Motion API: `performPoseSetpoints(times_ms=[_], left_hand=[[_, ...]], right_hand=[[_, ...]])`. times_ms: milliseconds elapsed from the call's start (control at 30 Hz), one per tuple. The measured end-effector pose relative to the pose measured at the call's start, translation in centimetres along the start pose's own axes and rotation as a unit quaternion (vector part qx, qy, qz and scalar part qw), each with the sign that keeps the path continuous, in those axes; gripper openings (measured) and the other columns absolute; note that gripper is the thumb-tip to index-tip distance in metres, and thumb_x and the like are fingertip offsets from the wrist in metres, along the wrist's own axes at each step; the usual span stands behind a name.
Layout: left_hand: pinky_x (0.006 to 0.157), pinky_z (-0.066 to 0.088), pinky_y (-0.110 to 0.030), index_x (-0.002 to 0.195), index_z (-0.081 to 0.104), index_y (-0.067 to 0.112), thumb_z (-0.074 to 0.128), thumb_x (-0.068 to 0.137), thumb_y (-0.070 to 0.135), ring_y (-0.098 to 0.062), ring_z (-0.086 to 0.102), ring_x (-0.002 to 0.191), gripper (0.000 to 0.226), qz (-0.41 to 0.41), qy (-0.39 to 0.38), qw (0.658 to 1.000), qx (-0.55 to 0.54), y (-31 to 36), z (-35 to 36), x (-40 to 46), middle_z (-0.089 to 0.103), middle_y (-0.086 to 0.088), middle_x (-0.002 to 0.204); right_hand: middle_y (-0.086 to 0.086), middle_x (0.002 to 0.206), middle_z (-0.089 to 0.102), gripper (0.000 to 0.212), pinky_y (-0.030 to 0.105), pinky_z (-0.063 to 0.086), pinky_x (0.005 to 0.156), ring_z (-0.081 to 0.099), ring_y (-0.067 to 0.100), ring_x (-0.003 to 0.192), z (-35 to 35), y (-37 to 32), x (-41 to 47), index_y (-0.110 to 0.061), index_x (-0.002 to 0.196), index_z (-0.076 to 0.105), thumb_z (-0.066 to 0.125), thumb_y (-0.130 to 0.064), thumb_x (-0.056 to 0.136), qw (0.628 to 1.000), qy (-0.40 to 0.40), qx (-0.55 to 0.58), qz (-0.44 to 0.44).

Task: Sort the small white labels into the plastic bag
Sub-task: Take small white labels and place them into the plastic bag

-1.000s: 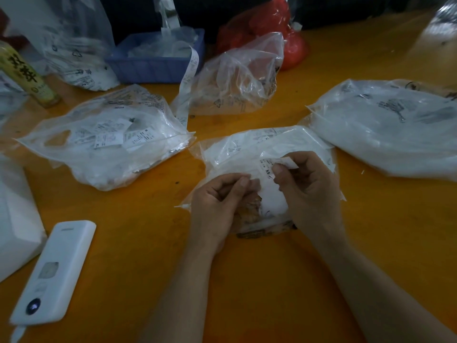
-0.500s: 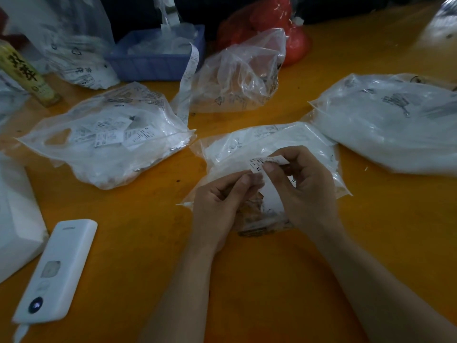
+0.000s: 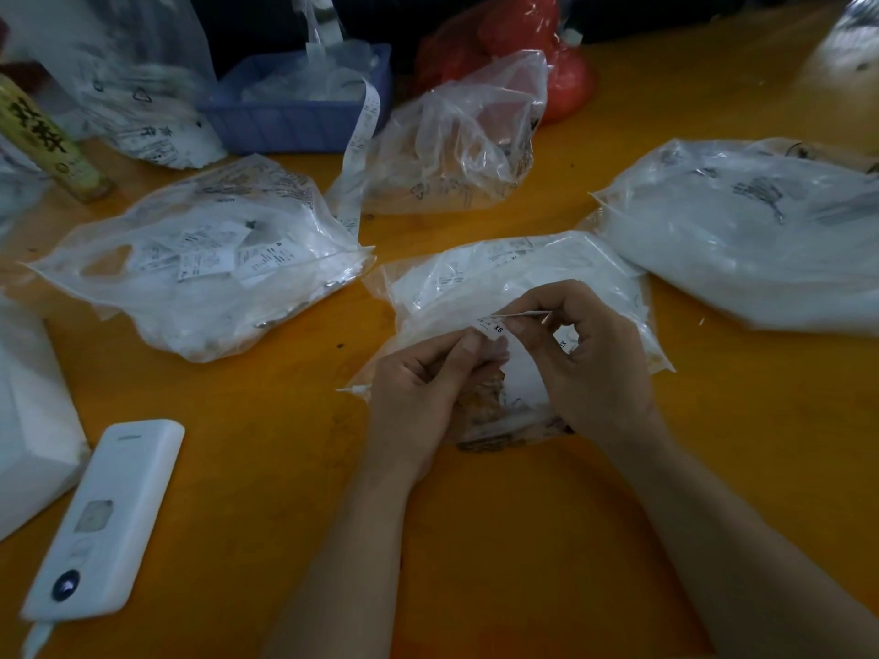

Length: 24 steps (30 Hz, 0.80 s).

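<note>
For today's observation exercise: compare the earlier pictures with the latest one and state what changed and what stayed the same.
The right hand brought the small white label leftward to the left hand, whose fingertips now pinch it too. The plastic bag beneath, the other bags and the white device stayed put.

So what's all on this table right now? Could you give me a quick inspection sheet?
Surface: orange table top, partly covered.
Job's things: small white label marked XS; clear plastic bag of white labels under the hands; more filled clear bags left and right.
Clutter: white oblong device, blue plastic tray, red bag, long paper strip.
Hands: left hand and right hand both pinch the label.
Cables: short white lead at the device's near end.
Surroundings: dark, nothing seen.
</note>
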State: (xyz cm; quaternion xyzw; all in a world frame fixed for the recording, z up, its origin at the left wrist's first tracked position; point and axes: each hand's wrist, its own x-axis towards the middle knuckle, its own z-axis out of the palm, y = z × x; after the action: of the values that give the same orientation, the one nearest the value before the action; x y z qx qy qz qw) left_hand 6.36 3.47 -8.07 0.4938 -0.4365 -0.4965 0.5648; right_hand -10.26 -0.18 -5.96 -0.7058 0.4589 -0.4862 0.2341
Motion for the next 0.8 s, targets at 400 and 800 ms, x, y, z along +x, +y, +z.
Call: performPoseSetpoints(times_ms=[400,800], left_hand=[[0.072,0.064,-0.025,0.111,0.083,0.026,0.074,0.09,0.041,-0.023,0.082,0.084,0.027,-0.009,0.02,0.999,0.029,0.6,0.09,-0.38,0.083,-0.001,0.095],[0.058,0.066,-0.036,0.108,0.083,0.034,0.076,0.09,0.041,-0.026,0.081,0.072,0.02,-0.016,0.042,0.998,0.034,0.62,0.21,-0.34,0.083,0.004,0.1]], right_hand=[[-0.027,0.091,0.06,0.015,0.018,0.049,0.072,0.061,0.006,0.082,-0.83,0.35,0.01,-0.026,0.104,0.073,0.075,-0.017,0.091,0.998,-0.033,-0.047,-0.016],[-0.023,0.093,0.066,0.019,0.019,0.051,0.072,0.062,0.003,0.085,-0.39,0.21,-0.6,-0.035,0.104,0.064,0.071,-0.021,0.092,0.999,-0.045,-0.027,0.009]])
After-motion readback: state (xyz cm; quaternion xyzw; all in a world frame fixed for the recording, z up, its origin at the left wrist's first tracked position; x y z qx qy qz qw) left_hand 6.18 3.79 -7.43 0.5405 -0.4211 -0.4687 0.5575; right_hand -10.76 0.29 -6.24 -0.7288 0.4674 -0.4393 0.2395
